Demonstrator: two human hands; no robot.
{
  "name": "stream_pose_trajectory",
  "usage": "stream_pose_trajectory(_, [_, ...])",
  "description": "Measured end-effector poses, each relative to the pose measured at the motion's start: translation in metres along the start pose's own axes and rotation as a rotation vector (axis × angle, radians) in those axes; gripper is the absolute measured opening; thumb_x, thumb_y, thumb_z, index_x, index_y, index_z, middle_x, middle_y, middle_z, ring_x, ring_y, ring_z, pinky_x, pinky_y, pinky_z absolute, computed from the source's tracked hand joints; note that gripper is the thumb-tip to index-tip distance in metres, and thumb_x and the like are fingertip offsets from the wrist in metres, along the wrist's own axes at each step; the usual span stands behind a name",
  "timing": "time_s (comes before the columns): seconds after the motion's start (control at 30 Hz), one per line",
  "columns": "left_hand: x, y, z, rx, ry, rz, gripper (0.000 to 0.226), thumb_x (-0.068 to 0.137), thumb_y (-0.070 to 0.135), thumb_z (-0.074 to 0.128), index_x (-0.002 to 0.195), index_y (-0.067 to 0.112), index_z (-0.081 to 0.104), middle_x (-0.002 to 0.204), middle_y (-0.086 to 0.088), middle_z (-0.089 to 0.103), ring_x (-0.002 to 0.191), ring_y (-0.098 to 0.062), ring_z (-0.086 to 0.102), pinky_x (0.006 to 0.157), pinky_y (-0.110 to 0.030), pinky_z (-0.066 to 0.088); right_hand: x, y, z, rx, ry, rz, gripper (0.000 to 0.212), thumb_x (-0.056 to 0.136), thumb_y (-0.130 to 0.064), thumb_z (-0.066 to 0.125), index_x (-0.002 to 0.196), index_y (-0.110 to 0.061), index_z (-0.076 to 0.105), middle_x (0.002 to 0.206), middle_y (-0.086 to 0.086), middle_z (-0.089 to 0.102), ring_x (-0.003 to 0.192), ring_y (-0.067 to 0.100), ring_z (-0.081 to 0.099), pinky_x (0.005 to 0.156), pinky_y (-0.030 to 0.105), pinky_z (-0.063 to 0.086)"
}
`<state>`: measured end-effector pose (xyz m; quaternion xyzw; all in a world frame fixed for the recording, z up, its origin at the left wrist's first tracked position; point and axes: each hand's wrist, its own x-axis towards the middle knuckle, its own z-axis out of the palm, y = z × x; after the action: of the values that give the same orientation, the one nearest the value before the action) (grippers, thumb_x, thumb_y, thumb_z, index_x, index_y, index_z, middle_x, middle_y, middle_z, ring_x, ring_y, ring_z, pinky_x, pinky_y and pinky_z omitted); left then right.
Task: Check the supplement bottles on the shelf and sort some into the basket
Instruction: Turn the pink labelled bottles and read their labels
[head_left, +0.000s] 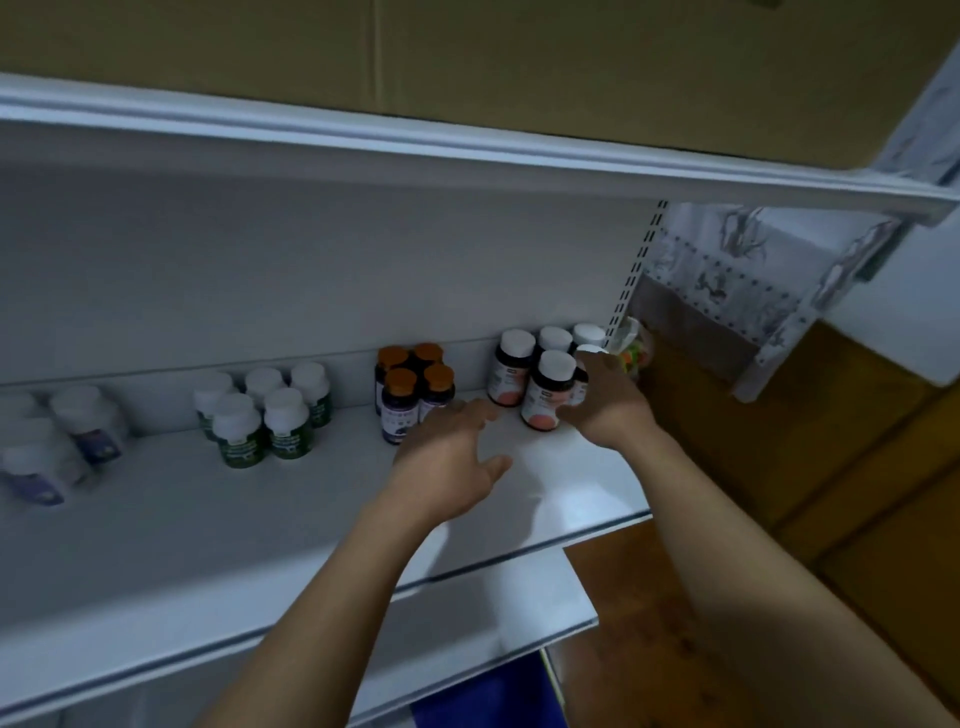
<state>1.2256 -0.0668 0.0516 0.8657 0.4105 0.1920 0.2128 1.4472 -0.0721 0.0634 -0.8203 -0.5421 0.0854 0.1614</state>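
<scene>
At the right end of the white shelf (311, 509), the right hand (605, 400) curls round a dark, white-capped, pink-labelled supplement bottle (592, 347); the left hand (447, 447) hovers open. Best lifted straight up, sparing the neighbouring bottles (553, 384).

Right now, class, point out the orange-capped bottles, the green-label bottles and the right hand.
orange-capped bottles (397, 415): head view, front-left bottle's label.
green-label bottles (239, 449): head view, front-left bottle's label.
right hand (610, 400): head view, back of hand.
</scene>
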Motion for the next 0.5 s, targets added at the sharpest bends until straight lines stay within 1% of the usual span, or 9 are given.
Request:
stream_pose_trajectory(0.1, [0.003, 0.009, 0.009, 0.028, 0.004, -0.048, 0.056, 0.09, 0.041, 0.063, 0.139, 0.023, 0.043, 0.137, -0.002, 0.049, 0.125, -0.02, 0.046, 0.099, -0.036, 0.044, 0.024, 0.008, -0.001, -0.076, -0.058, -0.057, 0.079, 0.087, -0.028, 0.066, 0.151, -0.02, 0.022, 0.158, 0.009, 0.019, 0.138, 0.03, 0.035, 0.106, 0.038, 0.038])
stream_pose_trajectory(0.17, [0.007, 0.014, 0.013, 0.045, 0.01, -0.087, 0.057, 0.09, 0.041, 0.063, 0.139, 0.023, 0.043, 0.138, -0.003, 0.048, 0.125, -0.02, 0.047, 0.099, -0.036, 0.044, 0.034, 0.009, 0.001, -0.118, -0.116, -0.088, 0.08, 0.089, -0.03, 0.064, 0.153, -0.021, 0.018, 0.158, 0.011, 0.015, 0.136, 0.035, 0.037, 0.104, 0.042, 0.04])
stream_pose_trajectory(0.27, [0.013, 0.019, 0.019, 0.048, 0.029, -0.169, 0.059, 0.089, 0.043, 0.064, 0.14, 0.023, 0.042, 0.14, -0.002, 0.048, 0.125, -0.02, 0.048, 0.098, -0.035, 0.045, 0.047, 0.014, 0.007, -0.183, -0.137, -0.152, 0.075, 0.09, -0.033, 0.062, 0.151, -0.018, 0.021, 0.156, 0.016, 0.018, 0.127, 0.038, 0.046, 0.096, 0.044, 0.045])
stream_pose_trajectory(0.4, [0.015, 0.027, 0.033, 0.053, 0.06, -0.253, 0.06, 0.088, 0.044, 0.064, 0.14, 0.023, 0.043, 0.14, -0.002, 0.049, 0.126, -0.02, 0.046, 0.1, -0.034, 0.044, 0.063, 0.023, 0.018, -0.123, -0.174, -0.245, 0.074, 0.088, -0.036, 0.064, 0.147, -0.014, 0.026, 0.15, 0.017, 0.028, 0.124, 0.037, 0.048, 0.093, 0.043, 0.046])
stream_pose_trajectory(0.47, [0.014, 0.034, 0.039, 0.053, 0.091, -0.289, 0.059, 0.088, 0.043, 0.065, 0.139, 0.023, 0.044, 0.138, -0.002, 0.051, 0.126, -0.02, 0.046, 0.1, -0.034, 0.044, 0.067, 0.027, 0.023, -0.135, -0.15, -0.274, 0.077, 0.089, -0.039, 0.063, 0.15, -0.015, 0.022, 0.15, 0.017, 0.027, 0.125, 0.038, 0.048, 0.094, 0.043, 0.047])
stream_pose_trajectory(0.5, [0.014, 0.038, 0.041, 0.054, 0.107, -0.308, 0.058, 0.088, 0.043, 0.065, 0.139, 0.023, 0.045, 0.137, -0.002, 0.052, 0.125, -0.021, 0.047, 0.1, -0.034, 0.044, 0.069, 0.029, 0.026, -0.152, -0.129, -0.279, 0.077, 0.09, -0.04, 0.061, 0.151, -0.016, 0.02, 0.15, 0.017, 0.026, 0.123, 0.039, 0.05, 0.09, 0.043, 0.048])
